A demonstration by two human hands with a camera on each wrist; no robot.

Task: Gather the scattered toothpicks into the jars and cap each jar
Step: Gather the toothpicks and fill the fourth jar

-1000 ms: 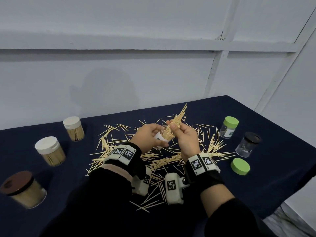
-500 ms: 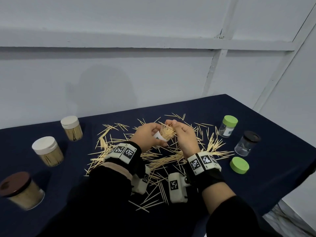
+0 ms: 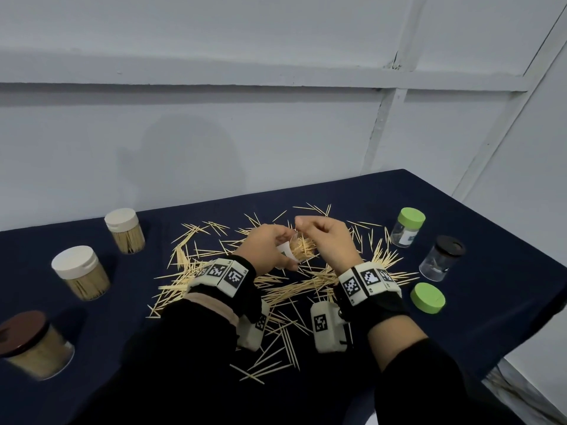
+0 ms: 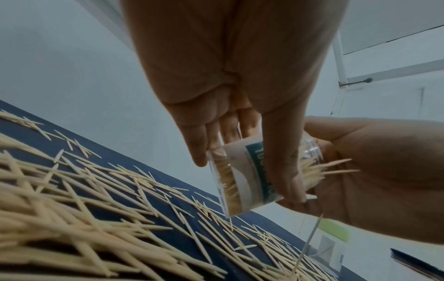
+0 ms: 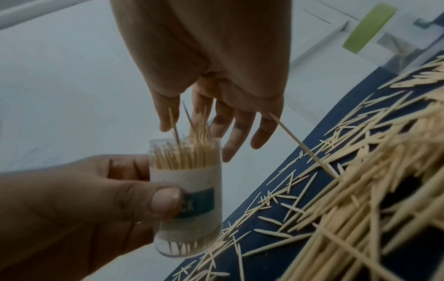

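My left hand (image 3: 270,243) grips a small clear jar (image 3: 294,251) with a white and teal label, tilted to the right and uncapped. The jar (image 5: 190,190) is packed with toothpicks, and a few tips stick out of its mouth. My right hand (image 3: 325,237) hovers at the mouth, its fingers (image 5: 238,133) spread loosely over the tips. One toothpick (image 5: 302,148) slants below the little finger. Many scattered toothpicks (image 3: 294,289) lie on the dark blue cloth under both hands. A loose green cap (image 3: 427,297) lies to the right.
At the right stand a green-capped jar (image 3: 408,227) and a black-capped jar (image 3: 441,258), both nearly empty. At the left stand two white-capped jars (image 3: 124,230) (image 3: 80,273) and a brown-capped jar (image 3: 30,345), full of toothpicks. The table's edge (image 3: 521,317) runs close on the right.
The long bundle that my right hand held above the jar has gone down into it. Only short tips show now, and my right fingers have loosened.
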